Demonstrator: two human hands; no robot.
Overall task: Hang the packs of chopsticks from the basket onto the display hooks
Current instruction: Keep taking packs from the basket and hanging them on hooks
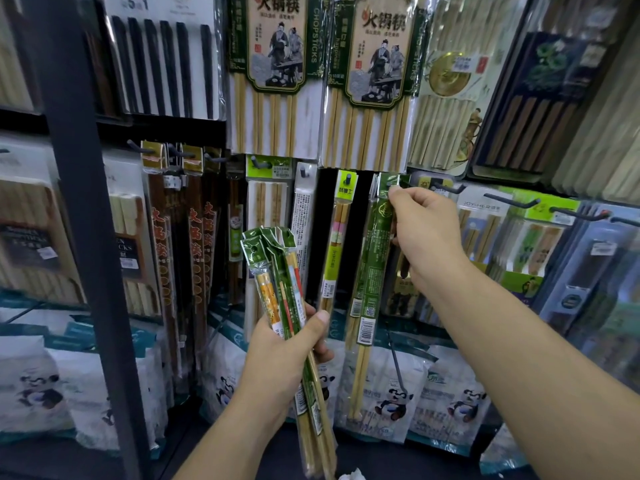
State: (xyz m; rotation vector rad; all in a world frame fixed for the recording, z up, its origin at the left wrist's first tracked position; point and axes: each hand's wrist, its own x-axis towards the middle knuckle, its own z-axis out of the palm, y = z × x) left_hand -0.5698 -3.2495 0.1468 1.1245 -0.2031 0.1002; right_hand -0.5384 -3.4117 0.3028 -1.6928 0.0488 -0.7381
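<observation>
1. Gripping a bundle of chopstick packs [273, 271] in the left hand [284, 348], low in the centre of the frame: thumb pressed across the front, fingers curled round behind.
2. Fanned at the top into green header cards and tilted slightly left, with bamboo-coloured tips reaching the bottom edge of the frame.
3. Pinching the top of a single green chopstick pack [372, 271] in the right hand [426, 230], right of centre: thumb and forefinger closed on the header card, other fingers curled.
4. Hanging almost straight down from that pinch, with barcode stickers on the lower half and pale chopstick ends at the bottom, in front of the panda-printed bags [394, 403].
5. Just right of the pinched header, a dark display hook [446, 187] jutting from the rack. Impossible to tell whether the header's hole sits on any hook.
6. Just left of the held pack, a narrow yellow-green labelled pack [332, 268] hung on its own peg.
7. Across the top centre, two wide hot-pot chopstick packs [277, 57] with green-framed cards, side by side.
8. At the upper left, a pack of black chopsticks [166, 64]; below it, long dark-red chopstick packs [197, 258] with orange characters.
9. Down the left side, a dark upright post [79, 220].
10. At the far right, more dark hooks [512, 201] carrying boxed packs.
</observation>
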